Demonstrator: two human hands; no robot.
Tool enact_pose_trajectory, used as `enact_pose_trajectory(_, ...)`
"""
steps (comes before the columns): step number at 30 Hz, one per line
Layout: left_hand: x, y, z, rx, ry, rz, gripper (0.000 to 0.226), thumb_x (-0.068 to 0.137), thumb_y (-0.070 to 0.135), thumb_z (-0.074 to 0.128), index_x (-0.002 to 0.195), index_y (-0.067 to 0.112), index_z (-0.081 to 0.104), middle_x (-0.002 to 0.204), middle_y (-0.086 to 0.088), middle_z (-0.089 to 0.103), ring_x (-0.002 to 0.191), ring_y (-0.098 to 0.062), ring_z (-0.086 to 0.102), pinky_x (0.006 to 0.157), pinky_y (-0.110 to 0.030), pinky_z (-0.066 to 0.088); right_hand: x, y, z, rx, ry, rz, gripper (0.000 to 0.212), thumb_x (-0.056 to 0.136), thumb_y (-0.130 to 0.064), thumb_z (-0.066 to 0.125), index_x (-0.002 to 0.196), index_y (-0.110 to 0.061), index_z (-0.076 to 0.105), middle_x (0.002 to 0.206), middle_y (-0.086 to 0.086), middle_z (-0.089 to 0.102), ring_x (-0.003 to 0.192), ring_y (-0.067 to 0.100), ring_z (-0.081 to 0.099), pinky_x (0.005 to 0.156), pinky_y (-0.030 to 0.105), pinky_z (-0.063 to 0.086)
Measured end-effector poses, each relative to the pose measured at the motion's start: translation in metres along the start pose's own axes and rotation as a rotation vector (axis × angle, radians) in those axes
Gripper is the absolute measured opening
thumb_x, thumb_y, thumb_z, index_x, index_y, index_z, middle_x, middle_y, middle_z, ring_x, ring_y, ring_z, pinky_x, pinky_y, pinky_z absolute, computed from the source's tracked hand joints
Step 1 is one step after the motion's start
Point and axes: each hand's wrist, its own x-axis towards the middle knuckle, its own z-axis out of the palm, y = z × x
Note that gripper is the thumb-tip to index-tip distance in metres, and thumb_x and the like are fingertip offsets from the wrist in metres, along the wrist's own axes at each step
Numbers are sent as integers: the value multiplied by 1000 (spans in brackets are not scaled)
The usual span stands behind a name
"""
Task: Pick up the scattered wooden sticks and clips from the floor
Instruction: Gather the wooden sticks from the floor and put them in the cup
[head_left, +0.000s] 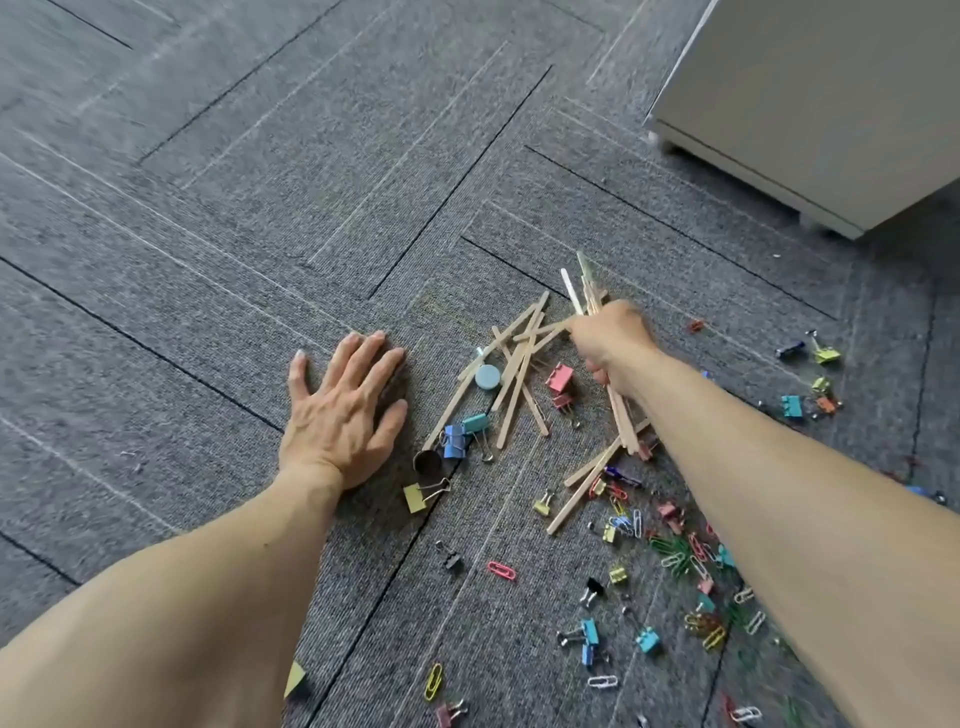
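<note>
Thin wooden sticks lie crossed in a loose pile on the grey carpet, mid-frame. My right hand grips a bundle of sticks whose ends poke out above and below the fist, right beside the pile. My left hand rests flat on the carpet with fingers spread, left of the pile and holding nothing. Coloured binder clips lie among the sticks. Many binder clips and paper clips are scattered at lower right, partly hidden under my right forearm.
A white cabinet on small feet stands at the upper right. A round pale-blue disc sits among the sticks. More clips lie far right. Bare carpet stretches to the left and top.
</note>
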Motion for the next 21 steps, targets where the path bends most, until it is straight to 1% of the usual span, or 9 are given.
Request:
enact_pose_trajectory(2, -1, 0, 0, 2, -4, -2, 67, 93, 61, 15, 155, 35, 18, 164, 6, 11, 151, -17, 8, 118, -61, 0, 2, -7, 11, -113, 30, -26, 56, 91, -42, 62, 125, 1, 48, 92, 7, 59, 58, 14, 50, 46, 27, 48)
enact_pose_trajectory(4, -1, 2, 0, 3, -8, -2, 67, 93, 61, 15, 155, 35, 18, 164, 7, 10, 152, -17, 6, 117, -62, 1, 5, -12, 19, -237, 90, -64, 58, 87, -53, 63, 113, -3, 51, 88, 6, 57, 62, 14, 54, 55, 29, 52)
enact_pose_trajectory(6, 0, 2, -1, -4, -14, -1, 67, 93, 61, 15, 155, 35, 17, 165, 8, 8, 152, -16, 5, 117, -62, 0, 7, -19, 27, -309, 137, -81, 47, 89, -48, 64, 102, -7, 45, 79, 2, 49, 56, 11, 45, 46, 25, 38)
enact_pose_trajectory(7, 1, 2, -1, 0, -22, 1, 68, 93, 61, 14, 155, 36, 15, 165, 8, 6, 152, -16, 3, 117, -62, 0, 7, -22, 31, -309, 142, -85, 45, 90, -42, 65, 104, -4, 45, 81, 2, 51, 54, 10, 44, 43, 25, 34)
enact_pose_trajectory(10, 0, -1, -1, 6, -33, 3, 69, 92, 62, 11, 156, 36, 11, 165, 8, 3, 152, -16, 0, 117, -62, -1, 4, -30, 45, -273, 114, -125, 28, 89, -20, 64, 107, -3, 50, 95, 7, 59, 60, 14, 53, 46, 25, 42)
enact_pose_trajectory(12, 0, -2, -1, -1, -28, 4, 69, 92, 62, 12, 156, 36, 12, 165, 8, 5, 152, -16, 2, 117, -62, -1, -3, -33, 46, -327, 85, -154, 22, 87, -13, 61, 106, -7, 51, 88, 6, 57, 62, 17, 54, 51, 28, 47)
enact_pose_trajectory(15, 0, -2, 0, -11, -17, 8, 69, 92, 62, 12, 156, 36, 14, 165, 7, 7, 152, -18, 4, 117, -63, 0, -7, -31, 37, -405, 30, -164, 19, 85, -5, 57, 101, -6, 48, 83, 6, 54, 58, 16, 52, 45, 26, 41)
enact_pose_trajectory(19, 1, -1, 0, -12, -20, 14, 69, 92, 62, 13, 156, 36, 13, 165, 6, 7, 152, -18, 4, 117, -63, -1, -4, -23, 24, -377, 25, -112, 13, 90, -6, 51, 100, 2, 47, 83, 7, 59, 54, 12, 53, 39, 25, 40)
enact_pose_trajectory(21, 0, -1, 0, -11, -26, 15, 69, 92, 63, 13, 156, 36, 13, 165, 6, 7, 152, -17, 4, 117, -63, -1, -4, -24, 22, -346, 63, -97, 16, 91, -15, 50, 96, 0, 47, 78, 5, 55, 57, 12, 53, 48, 27, 48)
